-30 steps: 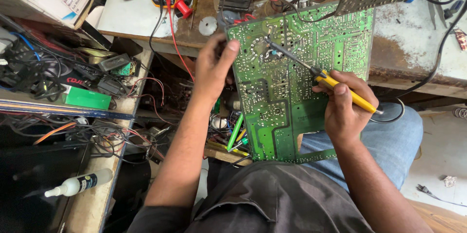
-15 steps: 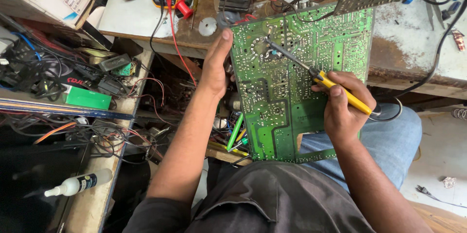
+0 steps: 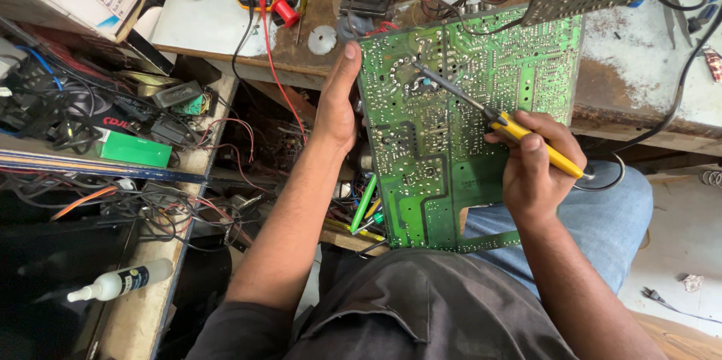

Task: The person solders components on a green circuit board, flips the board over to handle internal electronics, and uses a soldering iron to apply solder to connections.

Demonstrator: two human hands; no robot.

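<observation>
Head view: the green circuit board (image 3: 466, 127) leans tilted against the desk's (image 3: 226, 25) near edge, its lower end over the lap. The left hand (image 3: 336, 104) grips the board's left edge, thumb extended upward. The right hand (image 3: 535, 164) pinches the yellow-handled soldering iron (image 3: 519, 133) pen-fashion, its tip on a joint near the top of the board. Keeping the board braced and the tip steady on that single joint would serve best.
</observation>
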